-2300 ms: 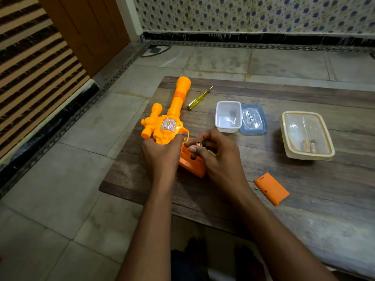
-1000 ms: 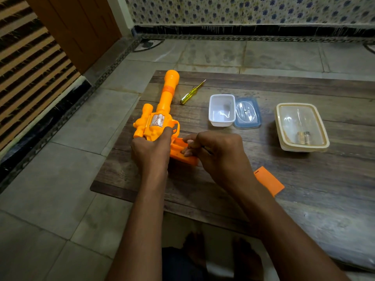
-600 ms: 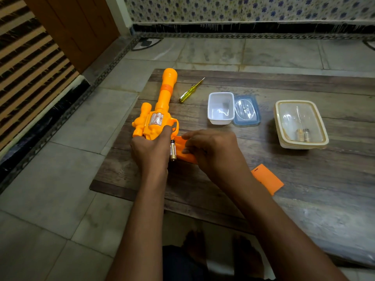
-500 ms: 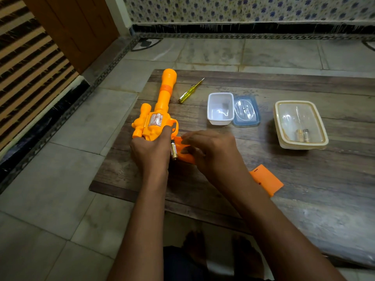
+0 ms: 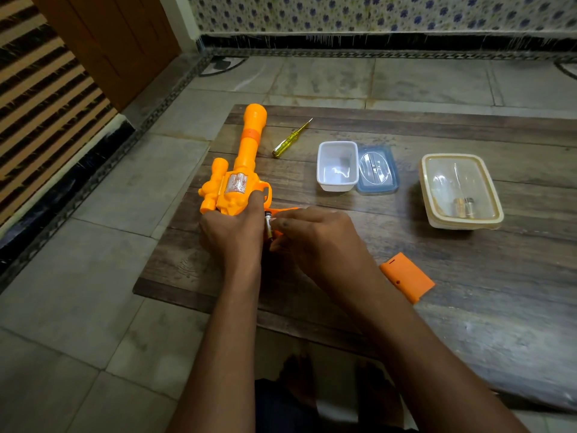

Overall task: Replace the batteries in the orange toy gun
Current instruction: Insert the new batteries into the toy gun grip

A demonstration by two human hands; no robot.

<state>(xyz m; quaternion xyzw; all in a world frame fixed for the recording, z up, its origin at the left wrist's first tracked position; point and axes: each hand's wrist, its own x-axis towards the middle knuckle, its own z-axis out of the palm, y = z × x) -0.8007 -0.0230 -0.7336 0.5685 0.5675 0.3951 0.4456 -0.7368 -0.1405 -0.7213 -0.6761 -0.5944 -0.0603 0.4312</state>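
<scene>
Left hand [image 5: 232,235] grip clamped on the orange toy gun [image 5: 232,203], right hand [image 5: 315,242] grip pinching a battery [image 5: 268,225] at its 5 o'clock end: seated crooked, it may spring out.

Under left grip [image 5: 232,237], right grip [image 5: 315,239]: toy gun [image 5: 240,185] butt hidden; battery [image 5: 268,225] partly covered; table [image 5: 468,276] cropped right

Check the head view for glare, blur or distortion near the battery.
Head view: dim warm light, wide-angle bowing at the edges; glare inside the white plastic tub and the clear beige-rimmed box; the small metallic battery is dim, not blurred.
</scene>
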